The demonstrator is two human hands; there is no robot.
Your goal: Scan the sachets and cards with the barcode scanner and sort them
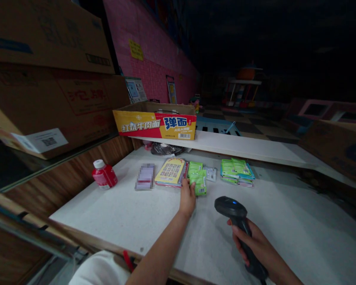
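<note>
My right hand is wrapped round the handle of a black barcode scanner, whose blue light is lit. The scanner's head points left, above the white tabletop. My left hand has its fingers closed at the left edge of a green packet, the nearest of a small group on the table. Just left of that hand lies a stack with a yellow printed sheet on top. A grey-white packet is behind the green ones. Further right is a pile of green packets with blue and pink ones beneath.
On the left stand a red bottle with a white cap and a blurred-out flat item. A noodle carton rests on the raised white shelf. Large cardboard boxes are stacked at left; another box is at right.
</note>
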